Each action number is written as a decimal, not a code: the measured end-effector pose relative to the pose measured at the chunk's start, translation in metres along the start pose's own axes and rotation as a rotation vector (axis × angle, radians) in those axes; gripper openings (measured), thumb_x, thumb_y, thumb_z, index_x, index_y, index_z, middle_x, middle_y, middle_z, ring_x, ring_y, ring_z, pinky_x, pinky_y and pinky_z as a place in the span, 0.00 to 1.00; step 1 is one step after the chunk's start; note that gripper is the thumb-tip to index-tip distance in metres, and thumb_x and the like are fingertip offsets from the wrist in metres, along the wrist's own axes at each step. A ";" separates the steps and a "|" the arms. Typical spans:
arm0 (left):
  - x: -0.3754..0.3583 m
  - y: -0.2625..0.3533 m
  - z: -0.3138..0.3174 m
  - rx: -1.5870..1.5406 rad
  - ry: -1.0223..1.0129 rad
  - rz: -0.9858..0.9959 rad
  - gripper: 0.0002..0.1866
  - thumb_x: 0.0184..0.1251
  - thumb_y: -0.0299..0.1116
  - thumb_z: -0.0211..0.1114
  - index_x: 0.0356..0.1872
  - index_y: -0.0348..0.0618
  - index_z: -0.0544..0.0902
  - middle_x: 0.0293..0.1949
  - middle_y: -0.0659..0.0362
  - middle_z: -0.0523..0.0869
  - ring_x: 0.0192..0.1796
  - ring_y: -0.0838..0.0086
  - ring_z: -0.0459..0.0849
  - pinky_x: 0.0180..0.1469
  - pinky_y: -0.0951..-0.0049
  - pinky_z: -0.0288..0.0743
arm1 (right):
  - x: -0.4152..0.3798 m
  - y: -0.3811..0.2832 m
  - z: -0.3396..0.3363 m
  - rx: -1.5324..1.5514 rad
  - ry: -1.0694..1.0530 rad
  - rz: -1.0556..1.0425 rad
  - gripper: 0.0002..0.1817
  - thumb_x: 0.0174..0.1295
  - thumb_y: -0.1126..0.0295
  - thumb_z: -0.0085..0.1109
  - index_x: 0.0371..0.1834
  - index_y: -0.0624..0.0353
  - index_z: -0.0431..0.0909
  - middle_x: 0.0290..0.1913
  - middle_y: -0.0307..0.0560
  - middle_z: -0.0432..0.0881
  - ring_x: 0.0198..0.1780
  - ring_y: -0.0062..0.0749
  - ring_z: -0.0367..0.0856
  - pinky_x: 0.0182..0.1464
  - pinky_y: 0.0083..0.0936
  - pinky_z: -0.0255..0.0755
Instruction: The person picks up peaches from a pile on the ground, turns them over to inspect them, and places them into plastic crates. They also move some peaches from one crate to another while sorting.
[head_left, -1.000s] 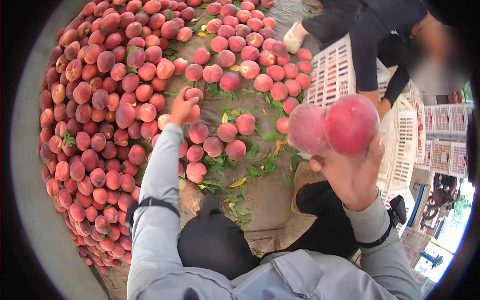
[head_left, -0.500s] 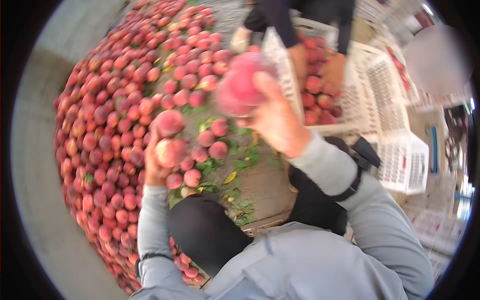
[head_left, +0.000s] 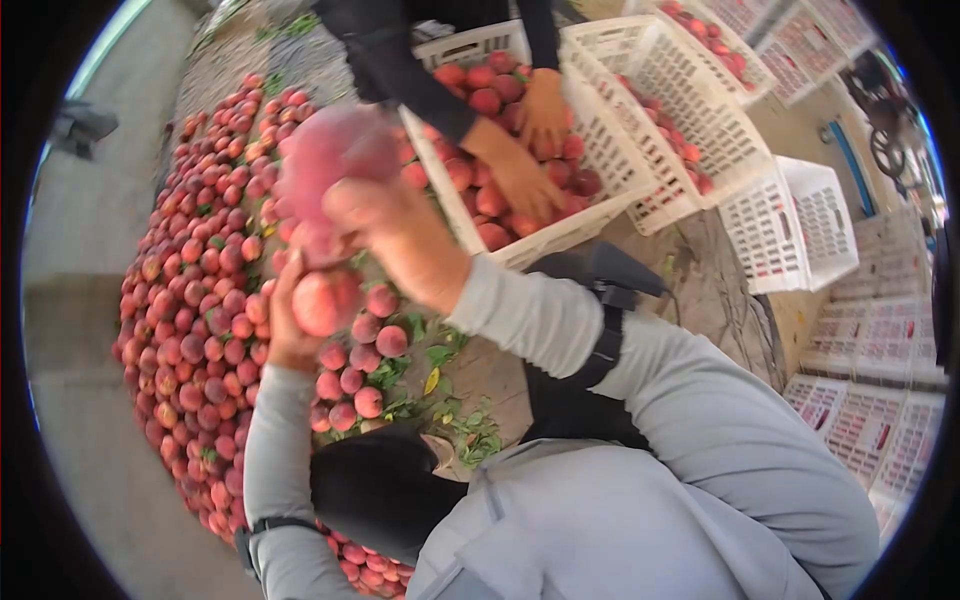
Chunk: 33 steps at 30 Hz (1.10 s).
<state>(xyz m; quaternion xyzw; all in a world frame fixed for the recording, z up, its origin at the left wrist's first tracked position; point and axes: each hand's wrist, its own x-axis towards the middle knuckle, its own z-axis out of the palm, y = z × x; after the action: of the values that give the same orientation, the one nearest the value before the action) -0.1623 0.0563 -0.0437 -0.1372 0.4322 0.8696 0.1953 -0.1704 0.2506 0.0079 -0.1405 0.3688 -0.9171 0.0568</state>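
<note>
My right hand (head_left: 415,245) is closed around blurred red peaches (head_left: 340,160), held high over the pile. Just below them my left hand (head_left: 287,325) grips a peach (head_left: 325,302), its fingers wrapped round the far side. The two hands are close together, and the right hand's fruit overlaps the left fingertips in this view. Beneath and to the left spreads a large heap of loose peaches (head_left: 200,350). A few more peaches (head_left: 366,340) lie on the ground by my left wrist, among green leaves (head_left: 470,435).
Another person's hands (head_left: 525,180) press into peaches in a white crate (head_left: 545,240) ahead. Beside it stands a second crate (head_left: 740,150) partly filled with peaches. A white crate (head_left: 765,235) sits farther right. Stacked crates (head_left: 865,430) line the right edge; a wall (head_left: 80,350) bounds the left.
My view has turned to the right, bringing the crates nearer the middle. My right hand has come over to my left hand with its peaches. Both hands still hold fruit.
</note>
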 end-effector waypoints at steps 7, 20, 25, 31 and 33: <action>-0.018 -0.012 0.054 -0.192 -0.290 -0.130 0.37 0.71 0.66 0.45 0.64 0.43 0.67 0.48 0.44 0.81 0.42 0.52 0.84 0.40 0.48 0.82 | 0.012 -0.031 -0.027 -0.065 0.102 -0.040 0.33 0.59 0.44 0.61 0.56 0.61 0.74 0.46 0.43 0.81 0.42 0.23 0.79 0.42 0.19 0.71; -0.047 -0.021 0.062 0.041 -0.141 -0.179 0.32 0.67 0.54 0.55 0.60 0.36 0.69 0.42 0.44 0.83 0.38 0.55 0.86 0.38 0.55 0.84 | 0.016 0.023 -0.021 -0.207 0.268 -0.139 0.39 0.47 0.60 0.79 0.59 0.64 0.68 0.50 0.47 0.77 0.38 0.26 0.82 0.40 0.20 0.79; -0.058 -0.016 0.062 0.151 -0.167 -0.109 0.31 0.66 0.49 0.58 0.62 0.36 0.68 0.45 0.46 0.82 0.43 0.59 0.85 0.41 0.58 0.83 | 0.006 0.012 -0.009 -0.066 0.135 0.056 0.41 0.42 0.52 0.80 0.57 0.63 0.71 0.53 0.50 0.73 0.50 0.33 0.78 0.53 0.27 0.75; -0.057 -0.021 0.061 0.231 -0.159 0.018 0.31 0.67 0.46 0.59 0.65 0.37 0.66 0.47 0.49 0.81 0.45 0.62 0.84 0.44 0.62 0.83 | 0.013 0.029 -0.011 -0.215 0.249 -0.045 0.36 0.42 0.53 0.79 0.52 0.62 0.76 0.48 0.49 0.77 0.50 0.32 0.77 0.53 0.29 0.74; -0.055 -0.022 0.054 0.215 -0.174 -0.024 0.30 0.68 0.47 0.57 0.64 0.37 0.67 0.47 0.50 0.81 0.46 0.62 0.84 0.43 0.60 0.83 | 0.013 0.027 -0.008 -0.174 0.233 -0.050 0.34 0.42 0.53 0.79 0.50 0.62 0.78 0.47 0.49 0.78 0.50 0.32 0.77 0.54 0.29 0.74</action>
<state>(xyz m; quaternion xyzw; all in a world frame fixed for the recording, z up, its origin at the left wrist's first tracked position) -0.1069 0.1000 -0.0045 -0.0447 0.5027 0.8244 0.2562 -0.1853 0.2337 -0.0130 -0.0467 0.4474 -0.8929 -0.0214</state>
